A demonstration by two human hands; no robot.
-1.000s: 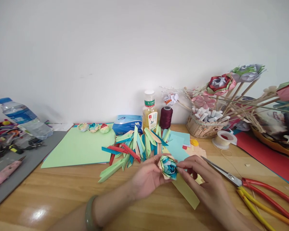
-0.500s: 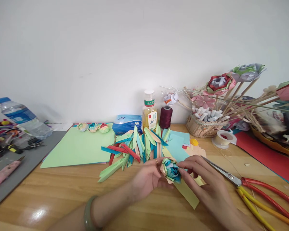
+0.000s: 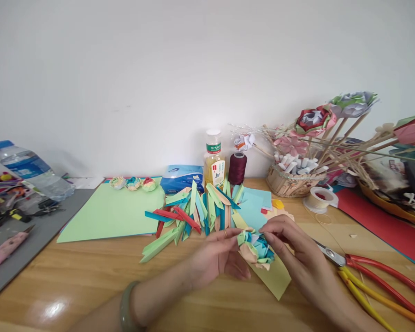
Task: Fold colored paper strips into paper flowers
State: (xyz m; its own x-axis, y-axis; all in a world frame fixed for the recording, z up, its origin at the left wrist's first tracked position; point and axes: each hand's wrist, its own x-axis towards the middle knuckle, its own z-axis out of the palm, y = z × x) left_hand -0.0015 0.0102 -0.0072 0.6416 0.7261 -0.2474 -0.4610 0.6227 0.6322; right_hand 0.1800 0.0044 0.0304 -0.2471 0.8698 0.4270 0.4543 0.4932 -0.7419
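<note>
Right now your left grip [image 3: 216, 253] is closed around the left edge of a layered paper flower [image 3: 257, 249], the index finger and thumb at its rim while the lower fingers curl loosely below. Your right grip [image 3: 299, 251] has thumb and forefinger nearly together, pinching the flower's right edge. So the flower sits between your two grips, above the desk [image 3: 90, 276], with peach and green petals outside and blue ones toward the centre.

Just below the flower, between your grips, a yellow paper strip [image 3: 275, 280] slants toward you. To the right of your right grip lie the scissors [image 3: 335, 257], with red and yellow-orange handles; their blade tips are hidden behind that grip.

Beyond your left grip spreads a pile of folded paper strips [image 3: 193, 207] in green, blue, red and peach. Farther left of that grip, a pale green sheet [image 3: 114, 212] bears three small paper flowers [image 3: 133, 183] along its far edge. Past both grips, near the wall, stands a maroon thread spool [image 3: 237, 169]; beyond your right grip, to its right, is a basket [image 3: 290, 185] of paper blooms.
</note>
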